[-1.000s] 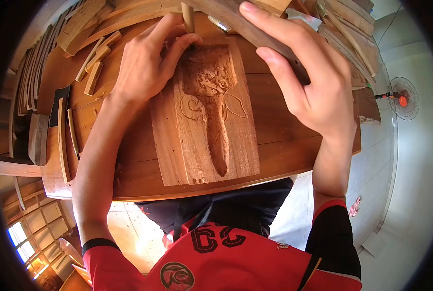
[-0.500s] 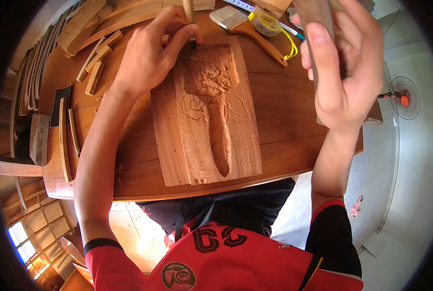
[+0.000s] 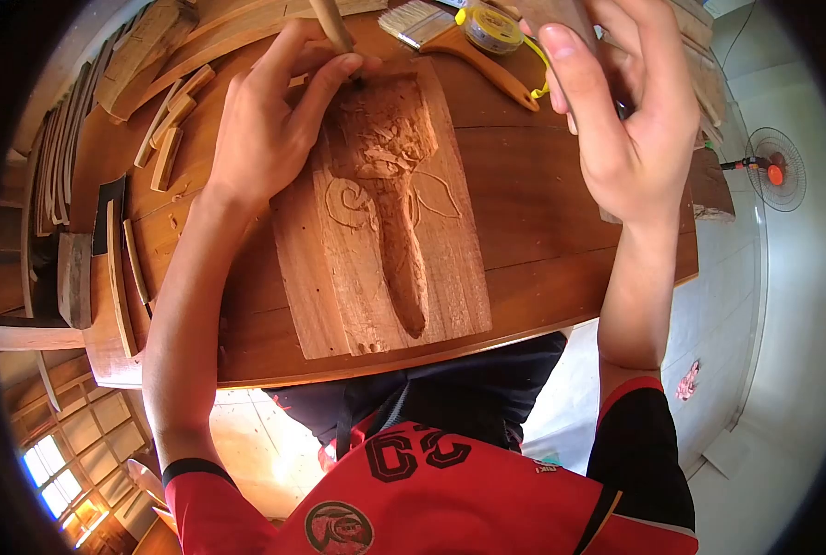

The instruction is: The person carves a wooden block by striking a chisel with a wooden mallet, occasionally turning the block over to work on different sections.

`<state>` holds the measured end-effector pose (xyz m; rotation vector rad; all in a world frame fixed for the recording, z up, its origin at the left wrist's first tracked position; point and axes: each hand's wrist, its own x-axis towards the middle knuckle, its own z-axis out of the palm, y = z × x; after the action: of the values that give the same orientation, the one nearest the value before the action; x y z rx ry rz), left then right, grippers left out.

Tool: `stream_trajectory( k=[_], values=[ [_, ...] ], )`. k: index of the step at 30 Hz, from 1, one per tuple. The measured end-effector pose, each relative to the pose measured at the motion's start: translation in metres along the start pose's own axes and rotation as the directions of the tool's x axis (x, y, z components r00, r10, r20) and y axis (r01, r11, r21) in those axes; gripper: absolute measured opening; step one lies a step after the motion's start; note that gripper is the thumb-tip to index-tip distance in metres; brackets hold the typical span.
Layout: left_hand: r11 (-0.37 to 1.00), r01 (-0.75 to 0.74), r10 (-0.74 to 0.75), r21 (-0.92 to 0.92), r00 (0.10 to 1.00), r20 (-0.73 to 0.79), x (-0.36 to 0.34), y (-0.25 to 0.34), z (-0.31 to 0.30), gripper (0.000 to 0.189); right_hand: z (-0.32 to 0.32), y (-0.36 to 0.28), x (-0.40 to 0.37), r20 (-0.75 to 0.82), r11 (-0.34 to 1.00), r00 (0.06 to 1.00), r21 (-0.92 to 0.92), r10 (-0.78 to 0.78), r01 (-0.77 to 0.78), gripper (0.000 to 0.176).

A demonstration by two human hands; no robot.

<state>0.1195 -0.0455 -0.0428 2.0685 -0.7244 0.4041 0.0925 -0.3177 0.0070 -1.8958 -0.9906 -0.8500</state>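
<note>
On the table lies a carved wooden board (image 3: 450, 250), with a long hollow cut into it, wood chips in its wide upper part, and curled and leaf-shaped outlines on either side. My left hand (image 3: 269, 120) is closed around a chisel (image 3: 330, 23) with a round pale handle, near the hollow's far end; its blade is hidden by my fingers. Raised at the right, my right hand (image 3: 630, 120) grips a thick bar of dark wood (image 3: 565, 17), which runs out of view at the top.
Behind the board lie a wide paintbrush (image 3: 468, 54) and a tape measure (image 3: 491, 28) with a yellow strap. Small curved wood pieces (image 3: 165, 157) and thin strips (image 3: 119, 277) are at the left. A fan (image 3: 775, 171) stands beyond the table's right side.
The view has shifted slightly, so the board and tools sit a little further left and higher. The chisel handle leans more to the left. The dark bar has swung left toward the chisel.
</note>
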Motion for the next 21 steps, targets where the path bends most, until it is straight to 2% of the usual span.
stream_trajectory(
  k=[3, 5, 6, 8, 9, 11, 13, 15, 17, 19, 20, 21],
  values=[
    [0.998, -0.067, 0.067, 0.018, 0.997, -0.029, 0.0, -0.001, 0.004, 0.014, 0.003, -0.007, 0.0, 0.001, 0.995, 1.0, 0.098, 0.014, -0.014, 0.046],
    [0.995, -0.085, 0.087, 0.056, 0.996, -0.035, -0.001, -0.001, 0.005, 0.015, 0.002, -0.004, 0.001, 0.01, 0.995, 0.998, 0.081, -0.059, 0.058, 0.048],
    [0.993, -0.077, 0.08, 0.094, 0.996, -0.029, -0.001, -0.001, 0.004, 0.015, 0.0, 0.001, 0.005, 0.025, 0.991, 0.991, 0.025, -0.133, 0.132, 0.049],
    [0.985, -0.062, 0.063, 0.162, 0.998, 0.001, -0.001, 0.0, 0.002, 0.015, 0.003, -0.001, 0.007, -0.01, 0.981, 0.985, -0.087, -0.174, 0.172, 0.05],
    [0.98, -0.055, 0.051, 0.19, 0.998, 0.026, -0.001, 0.002, 0.0, 0.015, 0.013, -0.017, 0.012, -0.067, 0.981, 0.988, -0.143, -0.142, 0.132, 0.05],
    [0.972, -0.079, 0.072, 0.22, 0.997, 0.041, 0.0, 0.005, -0.001, 0.015, 0.014, -0.022, 0.012, -0.032, 0.97, 0.991, -0.213, -0.128, 0.119, 0.048],
    [0.966, -0.136, 0.134, 0.218, 0.991, 0.024, 0.003, 0.006, 0.001, 0.015, 0.003, -0.023, 0.009, 0.111, 0.965, 0.989, -0.233, -0.099, 0.123, 0.047],
    [0.977, -0.077, 0.075, 0.2, 0.997, 0.016, 0.003, 0.002, 0.001, 0.015, -0.002, -0.032, 0.01, 0.21, 0.964, 0.977, -0.254, -0.024, 0.078, 0.045],
    [0.975, -0.057, 0.053, 0.217, 0.998, 0.023, 0.004, 0.002, -0.002, 0.015, -0.005, -0.03, 0.007, 0.147, 0.937, 0.982, -0.311, -0.117, 0.158, 0.046],
    [0.963, -0.07, 0.059, 0.26, 0.997, 0.052, 0.005, 0.009, -0.002, 0.015, 0.02, -0.036, 0.016, -0.073, 0.959, 0.994, -0.278, -0.079, 0.056, 0.047],
    [0.966, -0.076, 0.066, 0.247, 0.997, 0.05, 0.004, 0.005, -0.001, 0.015, 0.024, -0.042, 0.021, -0.055, 0.962, 0.998, -0.272, -0.003, -0.012, 0.047],
    [0.966, -0.083, 0.076, 0.244, 0.996, 0.038, 0.004, 0.001, 0.0, 0.014, 0.017, -0.049, 0.026, 0.042, 0.952, 0.999, -0.305, 0.032, -0.018, 0.046]
  ],
)
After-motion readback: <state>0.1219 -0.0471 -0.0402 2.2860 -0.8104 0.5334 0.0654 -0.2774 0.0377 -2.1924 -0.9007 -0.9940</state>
